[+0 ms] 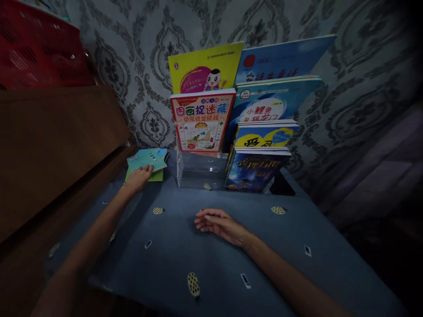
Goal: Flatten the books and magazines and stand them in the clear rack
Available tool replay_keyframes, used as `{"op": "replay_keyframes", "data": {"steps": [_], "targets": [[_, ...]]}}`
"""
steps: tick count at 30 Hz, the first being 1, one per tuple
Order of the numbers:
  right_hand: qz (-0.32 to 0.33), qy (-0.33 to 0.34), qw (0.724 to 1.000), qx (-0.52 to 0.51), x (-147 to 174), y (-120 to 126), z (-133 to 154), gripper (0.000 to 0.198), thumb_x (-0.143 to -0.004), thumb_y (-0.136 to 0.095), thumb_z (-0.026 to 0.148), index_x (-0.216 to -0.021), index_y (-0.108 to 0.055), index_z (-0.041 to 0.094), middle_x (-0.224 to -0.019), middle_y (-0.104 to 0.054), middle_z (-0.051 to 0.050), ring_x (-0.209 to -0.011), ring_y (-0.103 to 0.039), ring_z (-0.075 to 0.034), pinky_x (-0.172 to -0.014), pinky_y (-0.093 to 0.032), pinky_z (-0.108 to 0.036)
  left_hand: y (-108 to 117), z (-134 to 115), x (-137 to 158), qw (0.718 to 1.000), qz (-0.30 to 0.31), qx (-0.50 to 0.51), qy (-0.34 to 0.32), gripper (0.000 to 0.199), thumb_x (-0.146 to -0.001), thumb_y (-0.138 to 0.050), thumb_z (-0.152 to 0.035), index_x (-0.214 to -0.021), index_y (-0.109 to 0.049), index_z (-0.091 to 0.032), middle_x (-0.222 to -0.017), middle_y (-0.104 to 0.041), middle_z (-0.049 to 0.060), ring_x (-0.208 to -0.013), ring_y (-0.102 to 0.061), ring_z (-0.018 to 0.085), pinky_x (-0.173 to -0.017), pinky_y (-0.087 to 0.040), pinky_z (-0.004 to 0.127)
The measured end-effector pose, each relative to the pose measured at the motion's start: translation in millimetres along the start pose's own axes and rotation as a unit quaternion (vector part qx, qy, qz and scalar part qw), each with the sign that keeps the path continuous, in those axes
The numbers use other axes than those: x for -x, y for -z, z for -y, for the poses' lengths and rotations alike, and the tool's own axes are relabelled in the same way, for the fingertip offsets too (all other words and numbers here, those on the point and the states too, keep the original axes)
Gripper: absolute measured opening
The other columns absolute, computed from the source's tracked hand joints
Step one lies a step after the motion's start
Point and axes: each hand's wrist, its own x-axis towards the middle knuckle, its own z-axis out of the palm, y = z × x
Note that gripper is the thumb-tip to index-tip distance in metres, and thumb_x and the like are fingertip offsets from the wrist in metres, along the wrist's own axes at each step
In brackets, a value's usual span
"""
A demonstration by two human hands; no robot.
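My left hand (139, 177) is at a small pile of books at the table's left back. Its fingers are curled over the front edge of a light blue book (145, 157), which lies at a slant above a green book (156, 175). The thumb side is partly hidden. Out over the middle of the table, my right hand (220, 224) holds nothing; its fingers stretch leftward, slightly bent. Beyond both hands stands a clear acrylic book rack (201, 174). Its left side carries a red-bordered picture book (202, 121) before a yellow-green book (205, 66).
On the rack's right side, dark blue books (254, 171), yellow-and-blue books (264, 134), teal books (274, 99) and a tall blue book (284, 55) stand in tiers. A brown wooden cabinet (59, 149) borders the left, topped by a red basket (42, 48). Patterned wallpaper (145, 66) rises behind.
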Motion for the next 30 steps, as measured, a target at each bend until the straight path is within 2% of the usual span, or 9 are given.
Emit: {"op": "replay_keyframes", "data": {"steps": [5, 8, 10, 12, 13, 14, 17, 22, 30], "targets": [[-0.003, -0.002, 1.0, 0.0, 0.5, -2.0, 1.9, 0.029, -0.082, -0.081, 0.034, -0.103, -0.076, 0.015, -0.1, -0.076, -0.01, -0.09, -0.072, -0.016, -0.089, -0.052, -0.033, -4.4, -28.3, 40.7, 0.999, 0.007, 0.017, -0.032, 0.046, -0.092, -0.038, -0.009, -0.134, -0.055, -0.016, -0.125, -0.062, 0.019, -0.103, -0.065, 0.032, -0.08, -0.055, 0.041], [-0.005, -0.005, 1.0, 0.001, 0.5, -1.9, 2.0, 0.029, -0.082, -0.081, 0.034, -0.103, -0.076, 0.015, -0.1, -0.076, -0.01, -0.09, -0.072, -0.016, -0.089, -0.052, -0.033, -9.2, -36.4, 52.9, 0.996, 0.008, 0.07, -0.047, 0.03, -0.093, -0.052, -0.029, -0.119, -0.065, -0.02, -0.118, -0.066, 0.014, -0.102, -0.064, 0.033, -0.079, -0.054, 0.039], [-0.005, -0.004, 1.0, 0.003, 0.2, -1.4, 1.6, 0.029, -0.082, -0.081, 0.035, -0.104, -0.075, 0.015, -0.101, -0.076, -0.01, -0.09, -0.072, -0.017, -0.09, -0.052, -0.035, -8.2, -27.6, 45.0, 0.992, 0.013, 0.116, -0.037, 0.034, -0.094, -0.053, -0.044, -0.119, -0.065, -0.023, -0.114, -0.068, 0.011, -0.1, -0.066, 0.03, -0.081, -0.053, 0.037], [-0.005, -0.003, 1.0, 0.004, 0.0, -1.3, 1.3, 0.03, -0.082, -0.081, 0.035, -0.104, -0.075, 0.015, -0.102, -0.076, -0.011, -0.091, -0.072, -0.017, -0.09, -0.052, -0.035, -6.8, -10.1, 26.3, 0.99, 0.004, 0.138, -0.009, 0.042, -0.099, -0.042, -0.046, -0.132, -0.056, -0.024, -0.126, -0.065, 0.01, -0.107, -0.065, 0.027, -0.086, -0.052, 0.035], [-0.006, -0.003, 1.0, 0.003, 0.0, -1.7, 1.4, 0.03, -0.082, -0.081, 0.035, -0.104, -0.075, 0.015, -0.101, -0.076, -0.011, -0.09, -0.072, -0.017, -0.09, -0.053, -0.035, -7.2, -0.1, 15.0, 0.99, -0.005, 0.139, 0.022, 0.046, -0.1, -0.04, -0.045, -0.136, -0.053, -0.02, -0.133, -0.061, 0.013, -0.116, -0.062, 0.029, -0.091, -0.051, 0.038], [-0.007, -0.003, 1.0, 0.002, 0.1, -2.3, 1.7, 0.03, -0.081, -0.081, 0.035, -0.103, -0.076, 0.015, -0.101, -0.077, -0.01, -0.09, -0.072, -0.017, -0.089, -0.053, -0.034, -8.7, 9.7, 3.6, 0.985, -0.019, 0.146, 0.087, 0.049, -0.099, -0.042, -0.044, -0.139, -0.05, -0.018, -0.14, -0.056, 0.016, -0.126, -0.056, 0.032, -0.097, -0.048, 0.041], [-0.01, -0.003, 1.0, 0.0, 0.5, -4.8, 3.2, 0.032, -0.078, -0.084, 0.037, -0.101, -0.077, 0.015, -0.099, -0.077, -0.009, -0.087, -0.073, -0.016, -0.085, -0.054, -0.031, -20.3, 32.6, -23.6, 0.974, -0.019, 0.163, 0.159, 0.064, -0.098, -0.042, -0.047, -0.148, -0.037, -0.008, -0.153, -0.042, 0.024, -0.138, -0.043, 0.038, -0.106, -0.042, 0.049], [-0.008, -0.009, 1.0, 0.003, -0.3, -4.7, 3.4, 0.033, -0.077, -0.085, 0.038, -0.101, -0.077, 0.016, -0.098, -0.077, -0.008, -0.088, -0.073, -0.015, -0.084, -0.055, -0.029, -44.0, 49.8, -32.3, 0.968, -0.001, 0.195, 0.157, 0.067, -0.096, -0.04, -0.058, -0.146, -0.04, -0.012, -0.147, -0.049, 0.02, -0.135, -0.048, 0.034, -0.105, -0.043, 0.043], [0.002, -0.004, 1.0, 0.01, -1.3, 0.1, -0.3, 0.029, -0.082, -0.081, 0.035, -0.103, -0.076, 0.016, -0.1, -0.076, -0.009, -0.09, -0.072, -0.016, -0.089, -0.053, -0.033, -56.3, 54.1, 0.4, 0.971, 0.016, 0.212, 0.109, 0.065, -0.09, -0.049, -0.062, -0.138, -0.05, -0.019, -0.133, -0.057, 0.013, -0.126, -0.053, 0.031, -0.101, -0.045, 0.039]]}}
